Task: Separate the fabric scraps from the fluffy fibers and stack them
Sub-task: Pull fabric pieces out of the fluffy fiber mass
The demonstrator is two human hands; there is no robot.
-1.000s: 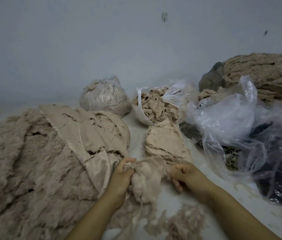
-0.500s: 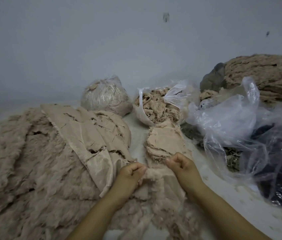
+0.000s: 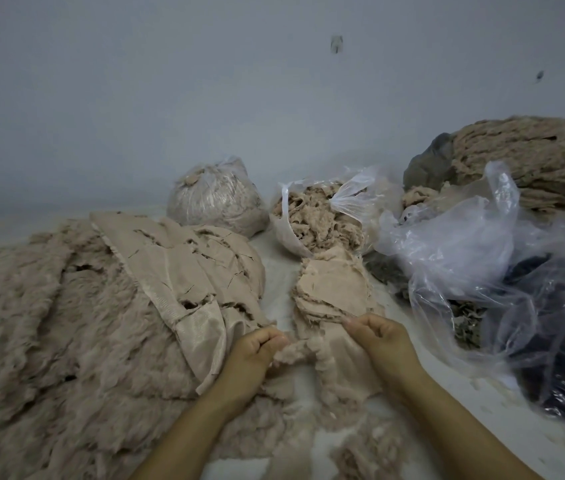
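Where bags (image 3: 454, 244) crowd, hands (image 3: 255, 355) pinch scrap (image 3: 340, 355).

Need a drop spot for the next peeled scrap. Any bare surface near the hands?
Bare strip between the big fur pile and the scrap stack, running back toward the open bag of fluff. Another bare patch by the right forearm, below the clear plastic bags. Crowded elsewhere: loose fluff lies near the wrists.

Both hands (image 3: 253, 355) (image 3: 383, 344) pinch one fleecy scrap (image 3: 340, 362) — stack (image 3: 331, 292) just beyond.
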